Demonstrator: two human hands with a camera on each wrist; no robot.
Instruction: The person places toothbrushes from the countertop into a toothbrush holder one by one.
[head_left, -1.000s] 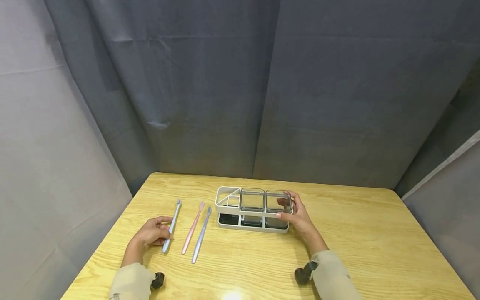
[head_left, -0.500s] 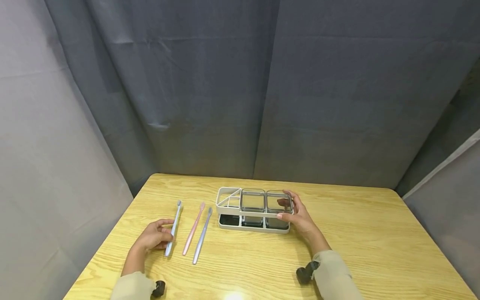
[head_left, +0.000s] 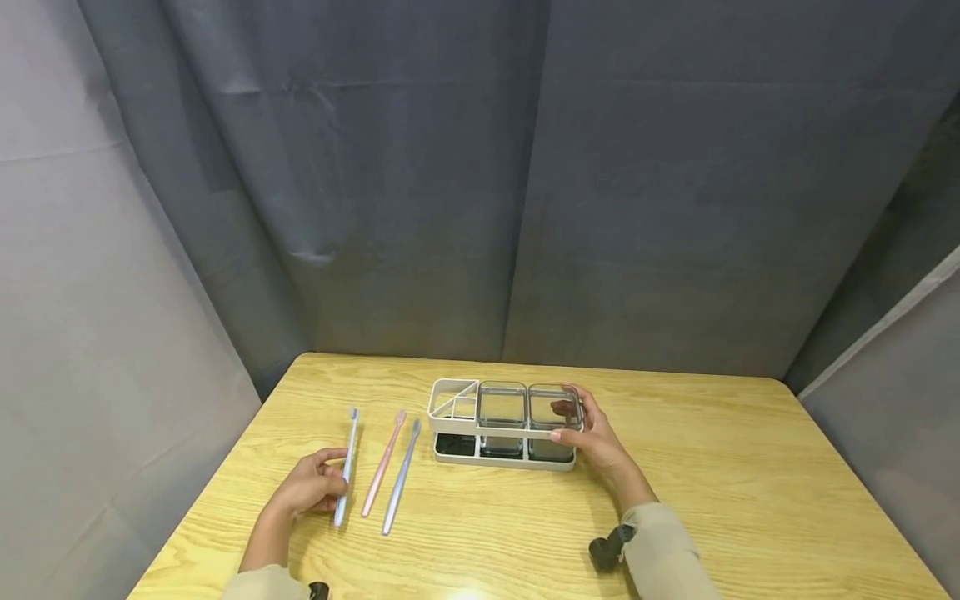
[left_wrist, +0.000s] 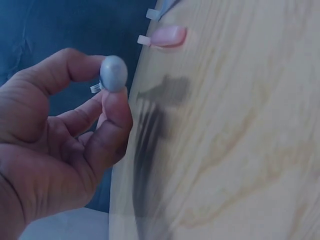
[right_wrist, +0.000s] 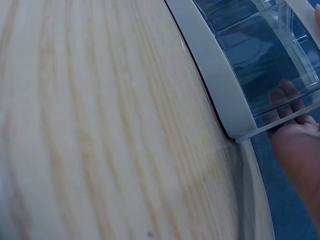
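Note:
My left hand (head_left: 311, 483) pinches a light blue toothbrush (head_left: 352, 429) between thumb and fingers, bristle end pointing away from me. In the left wrist view the rounded handle end of the light blue toothbrush (left_wrist: 114, 74) faces the camera, raised above the tabletop. To its right, a pink toothbrush (head_left: 384, 467) and a periwinkle toothbrush (head_left: 401, 483) lie side by side on the table. My right hand (head_left: 603, 442) grips the right end of a white toothbrush holder (head_left: 487, 431), thumb on the front rail, fingers behind. Two clear cups (head_left: 502, 406) sit in the holder; its left section has divided slots.
The wooden table (head_left: 712, 483) extends to the right of the holder and in front of it. A grey curtain (head_left: 637, 208) hangs behind the table's far edge. Black wrist cameras (head_left: 603, 552) sit at both sleeves.
My left hand has raised the light blue toothbrush from the table and turned it more upright. The right hand keeps its grip on the toothbrush holder. The head view has shifted slightly.

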